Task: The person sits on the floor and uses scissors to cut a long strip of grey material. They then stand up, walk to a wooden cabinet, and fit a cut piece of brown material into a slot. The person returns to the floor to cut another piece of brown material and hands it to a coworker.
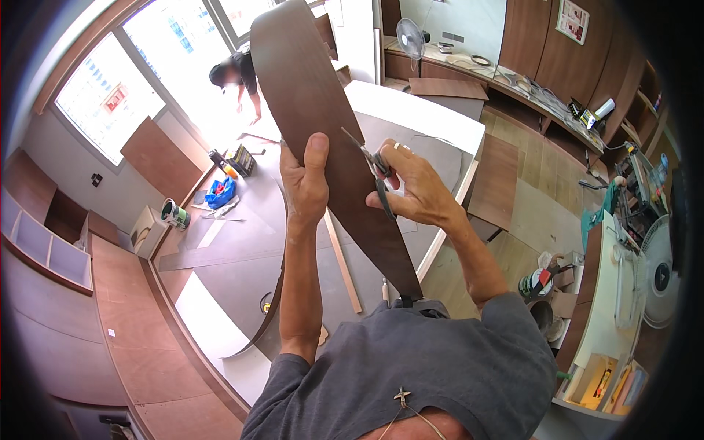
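Viewpoint: I follow the scene remotely, through the worn head camera; clock hours run about the middle of the view.
Brown strip [315,95]: the workpiece, running from 11 o'clock down to 5, rounded over at its top and narrowing toward the shirt front; thin, smooth and matt, with a faint wood-like grain, apparently flexible sheet.
Left hand [306,180]: near 11 o'clock, closed around the strip's left edge, thumb flat on the face, fingers partly hidden; I judge this steadies the springy sheet.
Right hand [418,187]: at 2 o'clock, curled around the scissors [386,205], digits parted by the handles; the grip presumably gives it control at the strip's right edge.
Scissors: dark and red handles, slim pointed blades reaching over the strip; I cannot tell whether they are cutting.
Support: grey sheeting [257,249] at 8 o'clock, flat and dull, beneath a straight pale wooden batten [341,264] at 6.
Margin: a crumpled blue bag [221,192] between 9 and 10; a glossy white panel [433,110] at 1.
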A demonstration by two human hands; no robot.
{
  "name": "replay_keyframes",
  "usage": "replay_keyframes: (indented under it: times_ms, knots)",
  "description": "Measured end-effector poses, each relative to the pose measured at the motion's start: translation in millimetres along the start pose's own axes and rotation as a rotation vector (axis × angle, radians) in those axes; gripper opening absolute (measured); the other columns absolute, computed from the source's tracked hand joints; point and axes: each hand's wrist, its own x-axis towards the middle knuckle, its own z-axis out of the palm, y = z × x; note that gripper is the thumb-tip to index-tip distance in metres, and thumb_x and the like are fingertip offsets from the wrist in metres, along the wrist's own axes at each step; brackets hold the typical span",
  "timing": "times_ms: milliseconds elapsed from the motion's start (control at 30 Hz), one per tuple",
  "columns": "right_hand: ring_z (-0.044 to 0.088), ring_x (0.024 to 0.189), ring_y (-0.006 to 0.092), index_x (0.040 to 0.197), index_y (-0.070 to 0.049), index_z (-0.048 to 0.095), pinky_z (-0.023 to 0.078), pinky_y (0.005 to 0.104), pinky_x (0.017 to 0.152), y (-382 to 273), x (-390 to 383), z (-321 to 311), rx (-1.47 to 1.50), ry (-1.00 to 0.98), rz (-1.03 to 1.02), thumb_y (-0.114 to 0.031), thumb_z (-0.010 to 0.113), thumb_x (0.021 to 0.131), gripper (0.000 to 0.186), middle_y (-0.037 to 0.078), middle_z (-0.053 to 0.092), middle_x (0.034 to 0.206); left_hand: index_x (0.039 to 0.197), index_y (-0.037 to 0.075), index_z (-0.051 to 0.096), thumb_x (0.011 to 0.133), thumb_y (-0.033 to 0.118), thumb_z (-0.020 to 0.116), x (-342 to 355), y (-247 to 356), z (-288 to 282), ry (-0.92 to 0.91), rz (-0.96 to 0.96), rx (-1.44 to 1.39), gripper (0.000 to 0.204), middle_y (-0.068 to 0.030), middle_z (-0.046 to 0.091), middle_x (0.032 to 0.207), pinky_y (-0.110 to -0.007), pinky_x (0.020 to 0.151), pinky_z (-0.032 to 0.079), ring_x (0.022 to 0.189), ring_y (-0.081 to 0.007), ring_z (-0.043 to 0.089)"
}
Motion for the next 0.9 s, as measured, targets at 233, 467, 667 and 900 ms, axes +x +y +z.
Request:
replay_keyframes:
  times_ms: [233,467,667,900]
  knots:
    - [0.044,0.068,0.0201,0.082,-0.005,0.044,0.039,0.0349,0.065,-5,1,-5,0.081,-0.023,0.024,-0.061,0.071,0.076,0.063,0.007,0.04,0.078,0.137,0.0,0.044,0.099,0.024,0.057,2,-9,-3,0.003,0.035,-0.026,0.047,-0.0088,0.057,0.125,-0.03,0.097,0.043,0.112,-0.0157,0.054]
    - [0.055,0.083,0.0189,0.1,-0.004,0.051,0.046,0.0353,0.079,22,-15,-14,0.559,-0.11,0.035,-0.044,0.071,0.083,0.047,0.008,0.052,0.095,0.129,-0.003,0.049,0.1,0.027,0.057,6,0,-6,-0.03,0.037,0.007,0.043,-0.0084,0.058,0.118,-0.029,0.094,0.042,0.108,-0.0151,0.052]
    - [0.066,0.088,0.0175,0.108,-0.004,0.051,0.05,0.0341,0.085,4,3,-7,0.929,0.2,-0.026,-0.027,0.071,0.089,0.035,0.013,0.051,0.115,0.126,-0.003,0.052,0.1,0.025,0.056,2,11,1,-0.09,0.028,0.097,0.039,-0.0072,0.06,0.114,-0.028,0.091,0.043,0.104,-0.0137,0.054]
    - [0.062,0.087,0.0124,0.111,-0.004,0.051,0.051,0.0263,0.072,-20,12,3,0.987,0.27,-0.062,0.002,0.074,0.082,0.037,0.007,0.05,0.118,0.126,-0.004,0.051,0.1,0.022,0.056,-7,20,4,-0.139,-0.003,0.096,0.037,-0.0076,0.061,0.113,-0.028,0.088,0.046,0.102,-0.0125,0.056]
